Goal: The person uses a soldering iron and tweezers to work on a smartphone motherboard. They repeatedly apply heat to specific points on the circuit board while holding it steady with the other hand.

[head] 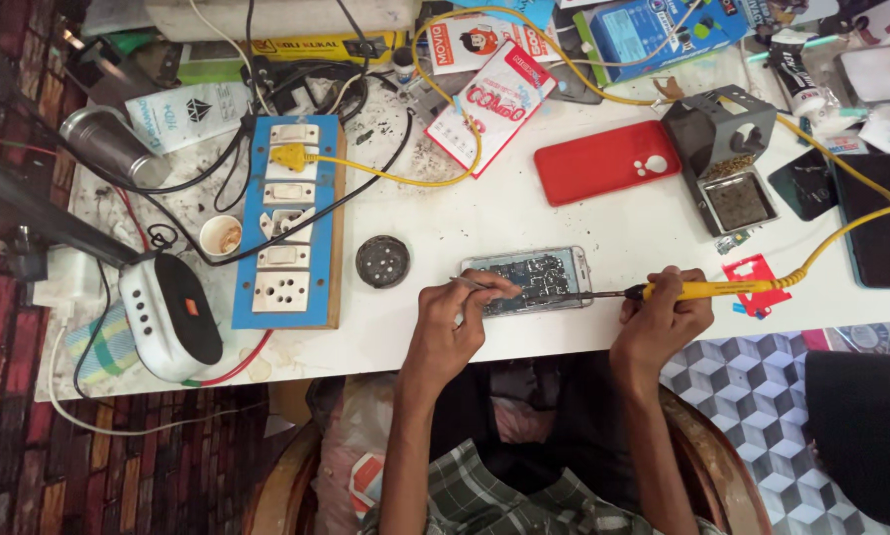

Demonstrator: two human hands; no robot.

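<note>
On the white table, near its front edge, lies an opened phone (back cover off, circuit board bare). The right hand is closed around a yellow soldering iron, tip at the board; the left hand pinches tweezers there. Work looks midway; the joint itself is too small to see.

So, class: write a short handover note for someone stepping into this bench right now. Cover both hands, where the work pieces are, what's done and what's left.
Left hand: grip on thin tweezers, tips on the opened phone.
Right hand: holds the yellow soldering iron, tip at the phone's exposed board.
The phone lies on the white table, near its front edge, back off. Red case and iron stand lie behind.
Done: phone opened.
Left: board work, closing up.
</note>
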